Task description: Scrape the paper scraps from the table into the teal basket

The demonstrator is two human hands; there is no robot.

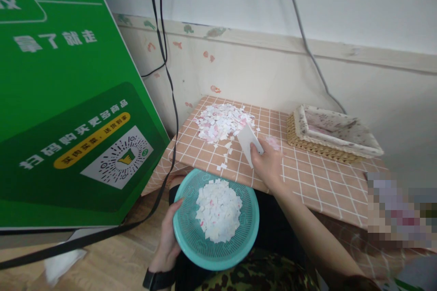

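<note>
My left hand grips the left rim of a round turquoise plastic colander, held just below the table's front edge. Inside it lies a heap of small white paper scraps, a few of them pink. My right hand is closed round a flat white card, which is tilted over the tabletop. Left of the card is a larger pile of white and pale pink paper scraps. Several loose scraps trail from that pile toward the table edge above the colander.
A brown checked cloth covers the table. At its back right stands a fabric-lined wicker basket. A large green sign panel is at left, with a black strap hanging beside it. A grey cable runs down the wall.
</note>
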